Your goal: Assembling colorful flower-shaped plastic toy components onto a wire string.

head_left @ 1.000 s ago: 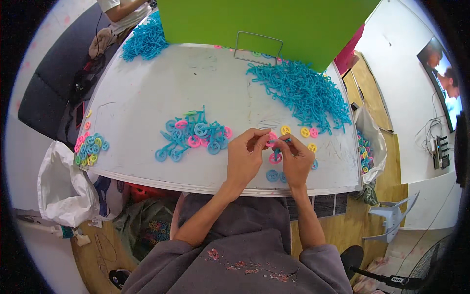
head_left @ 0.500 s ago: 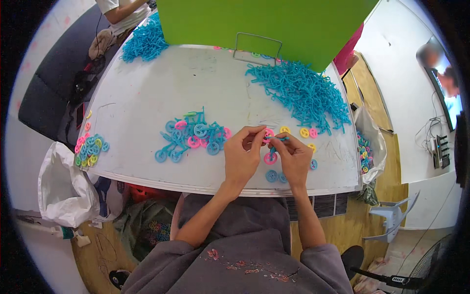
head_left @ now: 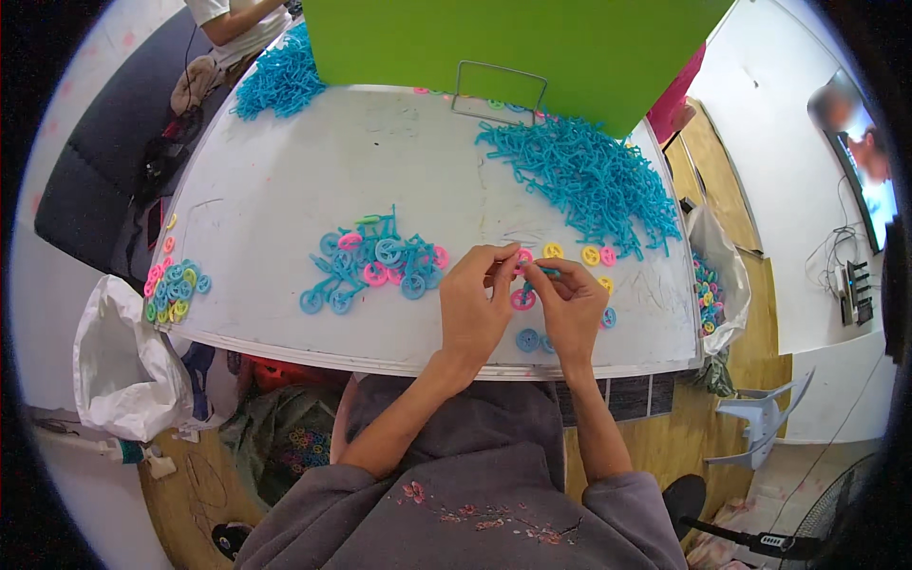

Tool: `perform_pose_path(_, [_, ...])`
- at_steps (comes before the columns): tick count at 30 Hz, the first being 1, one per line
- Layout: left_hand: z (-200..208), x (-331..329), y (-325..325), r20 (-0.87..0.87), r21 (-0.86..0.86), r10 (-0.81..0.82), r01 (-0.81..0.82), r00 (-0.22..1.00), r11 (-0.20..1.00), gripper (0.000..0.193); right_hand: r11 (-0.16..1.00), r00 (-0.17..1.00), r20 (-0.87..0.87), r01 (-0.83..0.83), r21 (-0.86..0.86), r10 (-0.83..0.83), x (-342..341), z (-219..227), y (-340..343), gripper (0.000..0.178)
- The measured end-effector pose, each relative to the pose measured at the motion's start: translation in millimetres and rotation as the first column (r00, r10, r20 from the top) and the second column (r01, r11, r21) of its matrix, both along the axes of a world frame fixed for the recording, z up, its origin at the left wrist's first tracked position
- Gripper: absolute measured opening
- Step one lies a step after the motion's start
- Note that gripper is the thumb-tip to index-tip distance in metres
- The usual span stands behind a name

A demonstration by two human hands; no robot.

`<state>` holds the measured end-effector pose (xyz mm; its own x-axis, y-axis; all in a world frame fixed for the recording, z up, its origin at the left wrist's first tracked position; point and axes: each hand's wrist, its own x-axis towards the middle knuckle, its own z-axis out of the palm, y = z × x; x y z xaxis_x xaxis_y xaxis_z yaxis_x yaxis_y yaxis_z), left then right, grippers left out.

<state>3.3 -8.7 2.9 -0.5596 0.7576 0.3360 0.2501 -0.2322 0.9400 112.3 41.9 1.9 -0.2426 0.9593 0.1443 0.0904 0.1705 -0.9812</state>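
Note:
Above the near right part of the table, my left hand [head_left: 475, 294] pinches a small pink wheel [head_left: 523, 258] between thumb and fingertips. Close against it, my right hand [head_left: 573, 302] has its fingers closed on a thin blue plastic piece, mostly hidden by the fingers. A second pink wheel [head_left: 522, 299] shows just below, between the hands; it seems to be on the blue piece, though the join is hard to see. Blue wheels [head_left: 527, 340] lie near the right wrist, and yellow wheels [head_left: 553, 251] lie beyond the fingertips. To the left rests a heap of blue pieces with wheels [head_left: 388, 252].
A large pile of blue plastic pieces [head_left: 589, 180] covers the far right, another [head_left: 280, 81] the far left. A green panel [head_left: 503, 47] stands at the back. Mixed wheels [head_left: 178, 290] sit at the left edge. White sacks [head_left: 128, 370] flank the table. Another person's arm [head_left: 237, 24] shows far left.
Both hands stay together in nearly the same place. The lower pink wheel has shifted slightly up, and the upper one slightly right between the fingertips.

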Motion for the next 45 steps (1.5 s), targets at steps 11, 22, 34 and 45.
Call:
perform_pose_path(11, [-7, -38, -8, -0.226, -0.018, 0.131, -0.139, 0.965, 0.99, 0.014, 0.888, 0.918, -0.096, -0.396, -0.233, 0.384, 11, 13, 7, 0.026])
perform_pose_path(22, [16, -79, -18, -0.587, 0.064, 0.543, -0.635, 0.6, 0.77, 0.023, 0.732, 0.72, 0.612, -0.216, 0.646, -0.327, 59, -19, 125, 0.029])
perform_pose_path(34, [18, 5, 15, -0.213, 0.037, -0.088, 0.098, 0.973, 0.995, 0.039, 0.987, 0.998, -0.04, -0.061, -0.152, 0.055, 57, 29, 96, 0.027])
perform_pose_path(45, [2, 13, 21, -0.144, -0.026, -0.2, 0.199, 0.969, 0.98, 0.022, 0.695, 0.645, -0.76, -0.58, -0.424, 0.075, 56, 8, 51, 0.034])
